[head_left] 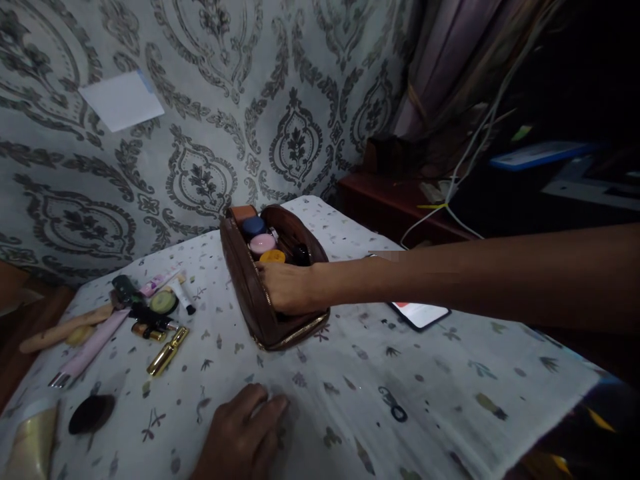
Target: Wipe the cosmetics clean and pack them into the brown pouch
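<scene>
From the head camera, I see a brown zipped bag (239, 280) standing unzipped near the middle of the frame, on a bench covered by a white patterned cloth (350, 373). The right hand (290, 287) reaches in from the right edge and dips into the bag's mouth; its back shows, but its fingers are hidden, so I cannot tell whether they pinch anything. Just above it, inside the bag, sit a yellow lid (273, 257), a pink lid (262, 245) and, farthest back, a blue lid (254, 226).

At the bottom centre, the left hand (245, 427) lies on the cloth, near the bag but apart from it, its fingers loosely bent and slightly apart, with nothing visible in them.

Over to the left lies a loose cluster: a gold tube (168, 351), a round green compact (164, 302), a small white tube (180, 293) with a dark cap and a long pink tube (93, 343). A black round item (91, 413) and a cream-coloured tube (34, 440) are in the lower left corner. Right of the bag, a phone (423, 315) lies partly behind the right forearm. On the patterned wall, upper left, is a white sheet (121, 100).
</scene>
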